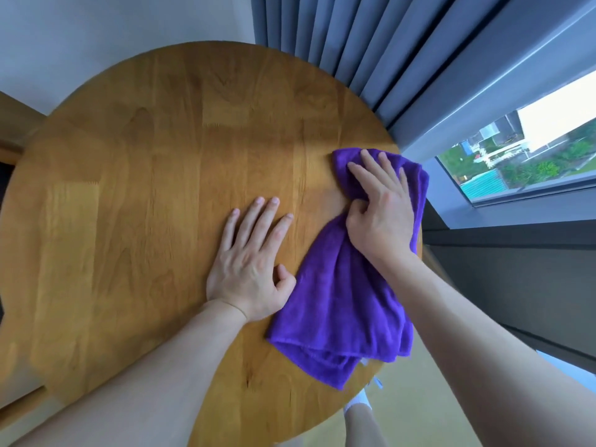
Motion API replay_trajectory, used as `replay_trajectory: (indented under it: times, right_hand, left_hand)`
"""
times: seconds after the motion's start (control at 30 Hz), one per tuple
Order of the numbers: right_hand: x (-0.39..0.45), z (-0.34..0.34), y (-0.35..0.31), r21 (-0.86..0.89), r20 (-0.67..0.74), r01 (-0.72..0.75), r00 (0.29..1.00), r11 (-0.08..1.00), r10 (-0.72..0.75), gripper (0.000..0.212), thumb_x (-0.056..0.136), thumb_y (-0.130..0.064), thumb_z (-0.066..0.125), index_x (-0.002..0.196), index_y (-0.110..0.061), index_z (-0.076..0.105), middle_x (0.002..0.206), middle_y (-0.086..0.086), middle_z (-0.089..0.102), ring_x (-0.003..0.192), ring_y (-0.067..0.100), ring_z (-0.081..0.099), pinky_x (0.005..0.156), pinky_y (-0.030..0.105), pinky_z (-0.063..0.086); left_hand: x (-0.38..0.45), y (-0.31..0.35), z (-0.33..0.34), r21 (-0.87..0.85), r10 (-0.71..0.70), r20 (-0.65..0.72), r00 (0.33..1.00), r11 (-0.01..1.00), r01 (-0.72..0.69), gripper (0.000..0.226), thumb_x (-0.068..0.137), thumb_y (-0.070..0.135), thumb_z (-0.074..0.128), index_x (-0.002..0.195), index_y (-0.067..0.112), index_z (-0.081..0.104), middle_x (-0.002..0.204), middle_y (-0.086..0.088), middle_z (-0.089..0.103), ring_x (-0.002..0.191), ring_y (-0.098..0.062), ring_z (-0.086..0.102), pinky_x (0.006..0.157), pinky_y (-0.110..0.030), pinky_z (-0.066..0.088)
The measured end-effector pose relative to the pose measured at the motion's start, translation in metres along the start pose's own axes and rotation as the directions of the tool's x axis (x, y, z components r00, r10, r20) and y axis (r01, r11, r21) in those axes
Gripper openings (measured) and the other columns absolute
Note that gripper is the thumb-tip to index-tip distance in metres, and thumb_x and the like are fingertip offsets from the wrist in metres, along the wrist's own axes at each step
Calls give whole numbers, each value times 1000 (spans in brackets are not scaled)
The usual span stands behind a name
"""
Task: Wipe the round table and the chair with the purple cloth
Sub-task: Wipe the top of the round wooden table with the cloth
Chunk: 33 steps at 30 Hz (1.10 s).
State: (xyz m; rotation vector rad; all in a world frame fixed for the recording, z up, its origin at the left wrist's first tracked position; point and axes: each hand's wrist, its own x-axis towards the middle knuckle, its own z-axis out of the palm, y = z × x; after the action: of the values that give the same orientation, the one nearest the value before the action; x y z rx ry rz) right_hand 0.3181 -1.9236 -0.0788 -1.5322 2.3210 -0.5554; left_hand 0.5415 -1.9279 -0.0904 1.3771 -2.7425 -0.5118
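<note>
A person leans over a round wooden table (145, 195), seen from a head-worn camera looking down along both bare forearms. The right hand (380, 214) presses on a purple cloth (338, 304) near the table's right edge; its four fingers lie spread and fairly straight across the upper end of the fabric, while the thumb is tucked inward and bunches a fold of it, so the grip on the cloth is loose, more a flat press than a fist. The cloth is crumpled lengthwise, running from beneath the right hand back toward the person, its lower hem lying close to the table's near edge. The left hand (251, 262) rests palm-down on the bare wood just beside the cloth, fingers straight and fanned, thumb bent toward the fabric's edge; it has hold of nothing.

Beyond the table's far right rim hang grey-blue pleated curtains (322, 43), their folds falling close to the tabletop. To the right, a dark-framed window (516, 175) shows greenery and rooftops outside. A pale wall (113, 33) stands behind the table on the left. Light wooden furniture (13, 124) shows at the left edge, partly hidden by the tabletop; what it is cannot be told. Below the table's near edge a yellowish floor (419, 408) and a white sock (358, 403) are visible.
</note>
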Motion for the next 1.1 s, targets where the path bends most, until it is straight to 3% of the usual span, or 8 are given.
replay_trajectory:
  times: [0.1, 0.23, 0.4, 0.5, 0.63, 0.7, 0.87, 1.1]
  right_hand:
    - [12, 13, -25, 44, -37, -61, 997, 997, 63, 68, 74, -3, 48, 139, -15, 60, 156, 1, 46, 152, 27, 28, 127, 44, 10]
    - [-23, 20, -33, 26, 150, 212, 965, 977, -214, 64, 76, -8, 42, 137, -14, 62, 154, 2, 49, 151, 26, 30, 126, 48, 14]
    - [-65, -7, 8, 0, 240, 330, 916, 944, -321, 62, 76, -13, 39, 132, -14, 68, 150, 0, 53, 148, 23, 37, 123, 51, 25]
    - [-37, -18, 23, -11, 162, 189, 969, 982, -185, 63, 73, -1, 49, 133, -13, 66, 151, 1, 51, 148, 24, 37, 124, 49, 23]
    - [7, -9, 0, 7, 58, -51, 997, 999, 50, 76, 72, 4, 50, 146, -14, 53, 162, 2, 37, 154, 24, 22, 127, 45, 10]
    - [6, 1, -19, -15, 75, -32, 997, 999, 33, 79, 72, 0, 51, 150, -13, 48, 164, 4, 32, 155, 27, 18, 127, 47, 8]
    - [-48, 14, -39, 22, 245, 204, 948, 979, -203, 80, 75, -21, 40, 155, -14, 40, 167, 3, 25, 157, 26, 11, 127, 49, 4]
    - [-65, -3, 7, -114, 195, 210, 963, 971, -186, 82, 73, -34, 50, 155, -27, 40, 167, -4, 24, 157, 26, 12, 122, 61, 9]
  left_hand:
    - [-1, 0, 0, 2, 0, -5, 1000, 1000, 0, 83, 74, 36, 50, 155, 14, 45, 170, -10, 27, 159, -27, 19, 128, -56, 15]
    - [-2, 0, -2, 31, -2, 13, 1000, 1000, 2, 84, 74, 39, 49, 154, 17, 45, 171, -7, 25, 160, -24, 16, 128, -56, 11]
    - [-2, -1, 0, 31, -9, 25, 1000, 999, 8, 84, 77, 40, 47, 158, 18, 39, 173, -6, 21, 161, -23, 12, 128, -58, 9]
    - [-2, -1, 1, 33, -9, 17, 1000, 999, 8, 84, 78, 40, 47, 158, 17, 40, 172, -6, 22, 161, -24, 13, 128, -58, 9]
    - [-1, -1, 1, 29, -5, 1, 1000, 1000, 5, 83, 77, 39, 47, 157, 17, 41, 171, -8, 24, 160, -25, 15, 128, -59, 10]
    - [0, 0, 1, 33, -4, -6, 1000, 999, 4, 83, 76, 39, 48, 155, 16, 43, 171, -8, 25, 160, -25, 17, 128, -58, 11]
    - [-1, 0, -1, 48, -5, 10, 1000, 999, 4, 83, 75, 41, 46, 155, 17, 42, 172, -7, 22, 160, -24, 14, 128, -57, 9]
    - [0, 0, -1, 24, -5, 2, 1000, 1000, 5, 83, 76, 38, 48, 156, 16, 44, 171, -8, 25, 160, -25, 18, 127, -58, 12]
